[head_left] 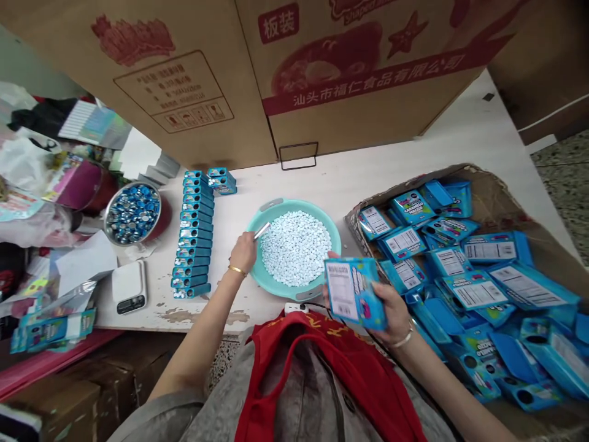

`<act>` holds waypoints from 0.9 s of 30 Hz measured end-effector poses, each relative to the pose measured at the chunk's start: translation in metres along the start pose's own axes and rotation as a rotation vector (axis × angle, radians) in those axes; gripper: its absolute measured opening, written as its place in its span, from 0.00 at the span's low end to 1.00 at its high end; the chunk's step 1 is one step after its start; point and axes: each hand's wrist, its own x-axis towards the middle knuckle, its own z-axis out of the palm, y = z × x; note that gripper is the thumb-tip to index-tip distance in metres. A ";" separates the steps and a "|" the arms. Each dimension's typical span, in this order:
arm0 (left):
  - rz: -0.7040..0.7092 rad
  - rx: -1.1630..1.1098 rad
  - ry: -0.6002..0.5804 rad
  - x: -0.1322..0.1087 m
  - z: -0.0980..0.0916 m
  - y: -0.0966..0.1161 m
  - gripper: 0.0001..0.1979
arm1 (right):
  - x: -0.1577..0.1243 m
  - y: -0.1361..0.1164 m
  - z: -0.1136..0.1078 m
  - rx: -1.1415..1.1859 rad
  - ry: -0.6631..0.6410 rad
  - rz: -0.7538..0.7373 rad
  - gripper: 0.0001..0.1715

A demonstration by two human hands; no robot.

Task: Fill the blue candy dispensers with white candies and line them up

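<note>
I'm looking down from the head camera at two bare hands over a white bench (322,184). The left hand (242,253) has its fingers closed around a slim silver tool (262,231), whose tip angles over the left rim of a turquoise basin (335,239). I can't tell whether it touches the rim. A broad bed of pale blue pellets (297,248) lies in the basin.

The right hand (394,310) grasps a blue printed carton (354,293) — label panel up, tilted — in front of the basin's lower right edge, and its fingers wrap both sides. Just right of that hand, an open cardboard box (494,205) holds a jumble of similar blue cartons (476,290), some marked "Caramelo Macizo".

Left of the basin I see a long row of small blue boxes (193,233), with a short group (222,182) beside its far end. Farther left are a steel bowl (160,202) of shiny blue and silver pieces (132,215) and, nearer me, a white digital scale (130,285). A large shipping carton (184,73) stands behind everything.
</note>
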 end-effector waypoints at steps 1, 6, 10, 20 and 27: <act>0.032 0.030 -0.068 0.003 0.004 0.008 0.14 | 0.012 0.001 -0.007 0.025 0.041 -0.015 0.35; 0.048 0.120 -0.208 0.018 0.031 0.038 0.19 | 0.062 0.014 -0.037 0.044 0.297 -0.051 0.27; 0.192 0.045 -0.288 0.011 0.050 0.053 0.18 | 0.076 0.029 -0.050 0.025 0.394 -0.101 0.25; 0.257 -0.185 -0.360 0.012 0.073 0.077 0.25 | 0.079 0.027 -0.056 -0.069 0.421 -0.235 0.29; 0.170 -0.329 -0.295 0.008 0.071 0.073 0.19 | 0.072 0.020 -0.065 -0.325 0.445 -0.380 0.30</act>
